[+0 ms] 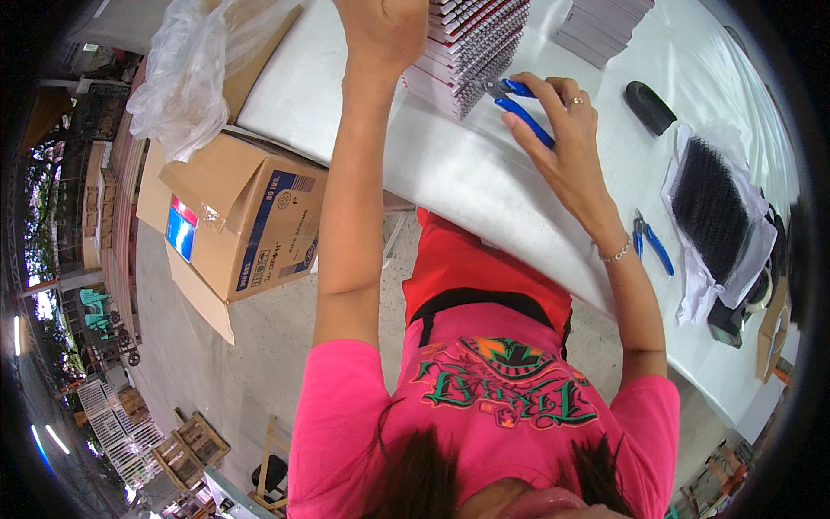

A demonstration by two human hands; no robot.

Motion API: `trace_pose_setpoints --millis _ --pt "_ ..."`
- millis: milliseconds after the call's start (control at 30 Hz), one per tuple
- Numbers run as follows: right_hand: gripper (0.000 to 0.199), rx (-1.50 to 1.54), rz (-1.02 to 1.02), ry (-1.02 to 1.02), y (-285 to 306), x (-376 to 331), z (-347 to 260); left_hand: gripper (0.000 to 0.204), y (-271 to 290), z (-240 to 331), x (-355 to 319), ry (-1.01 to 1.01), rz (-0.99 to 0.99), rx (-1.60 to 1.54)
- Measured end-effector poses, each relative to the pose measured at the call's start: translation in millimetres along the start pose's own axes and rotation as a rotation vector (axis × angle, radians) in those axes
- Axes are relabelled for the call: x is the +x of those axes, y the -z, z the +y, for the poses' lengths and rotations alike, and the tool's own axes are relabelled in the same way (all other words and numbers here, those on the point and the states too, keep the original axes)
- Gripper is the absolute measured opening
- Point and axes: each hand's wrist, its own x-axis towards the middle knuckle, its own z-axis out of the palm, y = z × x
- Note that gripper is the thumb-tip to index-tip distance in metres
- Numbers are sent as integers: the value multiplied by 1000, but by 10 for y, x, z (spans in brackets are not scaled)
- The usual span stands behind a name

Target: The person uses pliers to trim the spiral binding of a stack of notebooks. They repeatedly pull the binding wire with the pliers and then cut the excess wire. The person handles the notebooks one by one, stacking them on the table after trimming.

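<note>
A tall stack of wire-bound notebooks [437,73] stands at the top of the table, its coiled edges turned to the right. My left hand [386,30] is at the stack's left side; its fingers are cut off by the upper edge, so their grip is hidden. Blue-handled side cutters [529,125] sit in my right hand [566,130], between thumb and fingers, with the handles spread. Their jaws point left at the coils, close to the stack's lower right corner; whether they touch a wire I cannot tell.
More notebooks [601,30] are stacked farther right on the white-covered table [467,186]. A second pair of blue cutters [648,242] lies by my right forearm, near black binding coils [711,208] on white wrapping and a dark curved object [650,107]. At left stands an open cardboard box [251,221] beneath clear plastic [194,73].
</note>
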Motion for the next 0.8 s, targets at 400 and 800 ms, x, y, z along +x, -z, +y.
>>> trace_pose_setpoints --millis 400,800 --pt "47 120 -45 -25 -87 67 28 44 -3 21 1 -3 1 -5" --pt "48 63 -118 -45 54 53 -6 43 21 -2 -3 -14 -1 31"
